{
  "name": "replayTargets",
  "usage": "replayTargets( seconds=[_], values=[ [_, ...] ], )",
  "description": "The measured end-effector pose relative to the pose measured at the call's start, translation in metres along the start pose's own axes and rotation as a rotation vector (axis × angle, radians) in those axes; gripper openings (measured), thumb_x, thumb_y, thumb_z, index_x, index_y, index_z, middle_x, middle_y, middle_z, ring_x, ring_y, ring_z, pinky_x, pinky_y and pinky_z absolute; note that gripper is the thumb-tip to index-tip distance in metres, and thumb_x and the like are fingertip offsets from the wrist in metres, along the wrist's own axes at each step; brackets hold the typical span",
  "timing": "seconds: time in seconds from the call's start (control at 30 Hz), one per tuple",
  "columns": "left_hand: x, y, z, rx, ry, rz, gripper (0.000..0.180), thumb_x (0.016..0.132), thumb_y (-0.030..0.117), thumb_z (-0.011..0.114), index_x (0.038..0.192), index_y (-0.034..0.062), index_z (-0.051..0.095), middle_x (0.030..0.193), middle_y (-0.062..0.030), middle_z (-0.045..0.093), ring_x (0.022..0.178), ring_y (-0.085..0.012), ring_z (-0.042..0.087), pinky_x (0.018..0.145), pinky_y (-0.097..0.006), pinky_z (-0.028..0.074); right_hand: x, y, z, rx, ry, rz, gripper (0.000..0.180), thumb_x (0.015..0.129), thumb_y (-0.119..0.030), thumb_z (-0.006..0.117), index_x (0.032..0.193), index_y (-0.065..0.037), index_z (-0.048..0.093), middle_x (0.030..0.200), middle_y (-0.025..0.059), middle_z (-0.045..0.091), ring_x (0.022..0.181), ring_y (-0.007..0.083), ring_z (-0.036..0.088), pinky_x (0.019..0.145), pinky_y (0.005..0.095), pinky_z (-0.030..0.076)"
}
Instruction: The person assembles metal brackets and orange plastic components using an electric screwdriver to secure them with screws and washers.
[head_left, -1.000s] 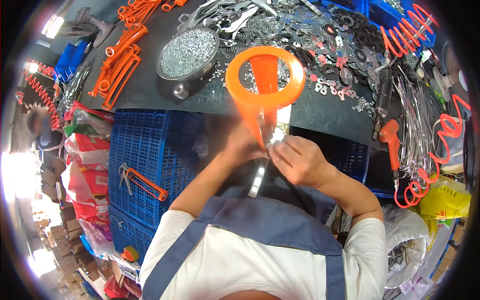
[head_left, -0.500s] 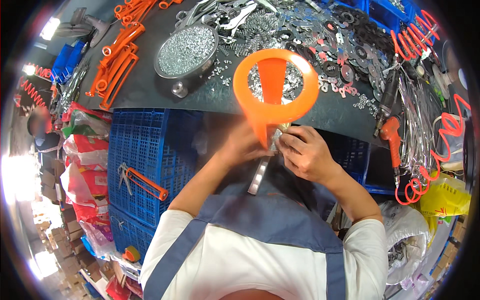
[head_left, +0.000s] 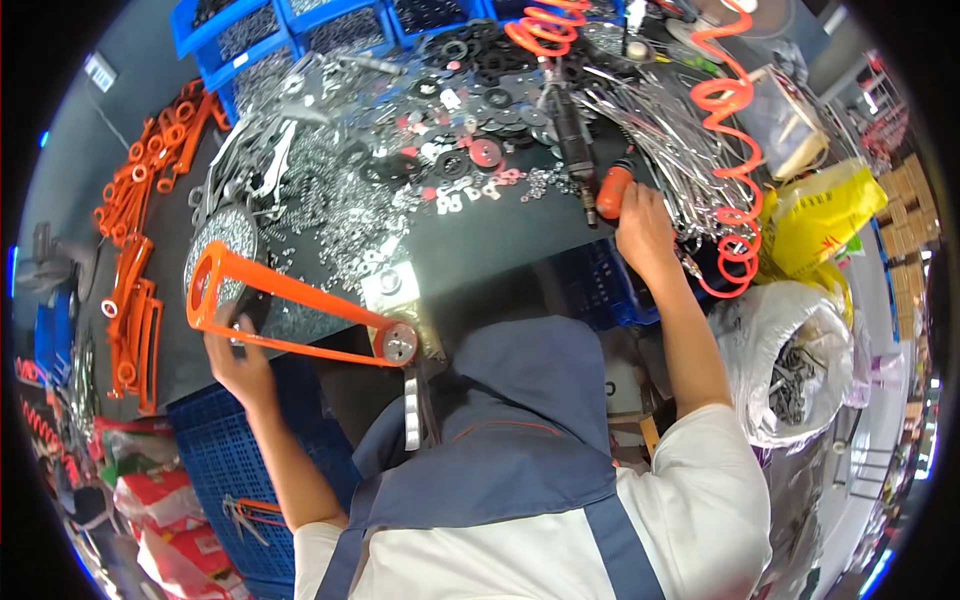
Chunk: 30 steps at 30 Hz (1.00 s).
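An orange caulking gun frame [head_left: 290, 287] lies across in front of me at the left, its ring end to the left. A round metal plate [head_left: 398, 343] with small holes sits at its right end. My left hand [head_left: 240, 365] is closed on the frame's lower bar near the ring; some fingers are hidden. Below the plate hangs a flat metal strip [head_left: 412, 410]. At the right, my right hand [head_left: 645, 228] is wrapped round an orange-red air tool [head_left: 614, 192] at the bench edge. A dark, straight air driver [head_left: 572, 140] lies just left of it.
Loose washers and metal parts [head_left: 450, 150] cover the bench before blue bins [head_left: 345, 25]. A round dish of small parts [head_left: 222, 240] stands behind the frame. More orange frames [head_left: 135, 290] lie left. Coiled red hoses [head_left: 722, 120], metal rods [head_left: 650, 140] and a white sack [head_left: 780, 350] are right.
My hands have parted: the right moved from the frame to the air tool, the left shifted left along the frame. The frame's ring swung left and down, and the view turned right.
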<state>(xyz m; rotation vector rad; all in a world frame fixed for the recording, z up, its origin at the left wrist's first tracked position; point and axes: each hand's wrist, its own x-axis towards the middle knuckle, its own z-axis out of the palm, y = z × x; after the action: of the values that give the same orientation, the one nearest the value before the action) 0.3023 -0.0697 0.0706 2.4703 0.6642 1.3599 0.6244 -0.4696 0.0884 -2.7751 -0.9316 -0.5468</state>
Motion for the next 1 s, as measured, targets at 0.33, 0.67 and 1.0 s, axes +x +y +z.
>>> replayTargets(
  seconds=[0.33,0.67,1.0],
  values=[
    [0.072,-0.091,0.022,-0.037,-0.624,-0.165,0.045,0.085,0.018,0.066,0.125,0.0018,0.056,0.119,-0.0188,0.061,0.108,-0.0265,0.059,0.091,-0.036,0.046,0.022,0.028,-0.025,0.154,-0.394,0.103,0.053,0.054,-0.032,0.076,0.09,0.005,0.063,0.091,0.0212,0.062,0.086,0.0366,0.062,0.078,0.0398,0.05],
    [0.072,-0.106,0.026,-0.138,-0.224,-0.181,0.023,0.081,0.017,0.064,0.097,0.0015,0.069,0.086,-0.0108,0.07,0.073,-0.0162,0.064,0.067,-0.032,0.049,-0.037,0.043,-0.052,1.742,-0.359,0.646,0.061,0.081,-0.036,0.057,0.129,-0.001,0.045,0.114,0.0157,0.059,0.089,0.0283,0.066,0.041,0.0216,0.045],
    [0.09,-0.071,0.003,-1.338,0.092,-1.092,0.02,0.093,0.015,0.055,0.099,-0.0036,0.06,0.077,-0.0033,0.049,0.063,-0.0084,0.044,0.05,-0.02,0.036,-0.097,-0.025,-0.043,0.899,-0.278,0.273,0.045,0.072,-0.042,0.064,0.103,-0.009,0.064,0.089,0.0121,0.062,0.07,0.0297,0.061,0.058,0.0397,0.052]
  ],
)
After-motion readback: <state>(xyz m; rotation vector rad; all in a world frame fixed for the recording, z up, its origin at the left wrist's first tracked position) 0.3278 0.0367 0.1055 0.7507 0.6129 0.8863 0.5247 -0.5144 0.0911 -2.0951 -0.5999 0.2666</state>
